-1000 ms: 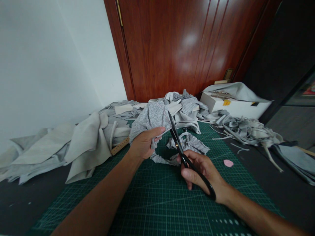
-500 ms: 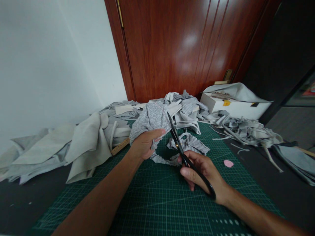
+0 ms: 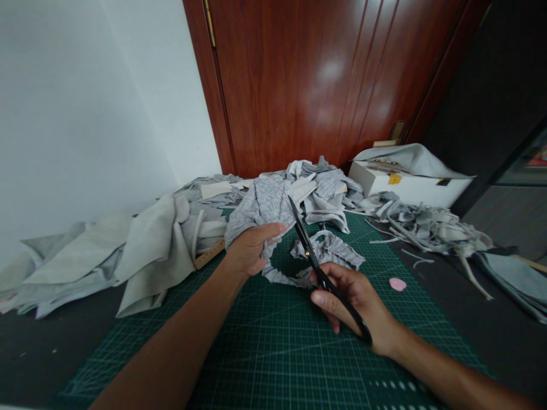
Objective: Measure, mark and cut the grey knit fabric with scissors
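Observation:
Bunched grey speckled fabric [image 3: 262, 202] is raised above the mat, gripped between the thumb and fingers of my left hand [image 3: 252, 250]. A narrow strip of the same grey cloth trails down from it to a crumpled grey piece [image 3: 335, 250] lying on the mat. My right hand [image 3: 350, 299] is closed around the handles of black scissors [image 3: 305, 242]. Their blades point up and away, look nearly closed, and their tip is at the right edge of the raised fabric; whether they touch it I cannot tell.
A green cutting mat [image 3: 273, 353] lies beneath, with a pink chalk piece [image 3: 397, 284] on it. Pale fabric pieces [image 3: 145, 250] and a wooden ruler [image 3: 209, 254] are left. Scraps [image 3: 325, 188] pile against the door; fabric strips [image 3: 431, 225] and a white box [image 3: 376, 179] stand right.
The scissors have shifted very slightly left, their tip now nearer the raised fabric. My left hand and the cloth stay almost in place.

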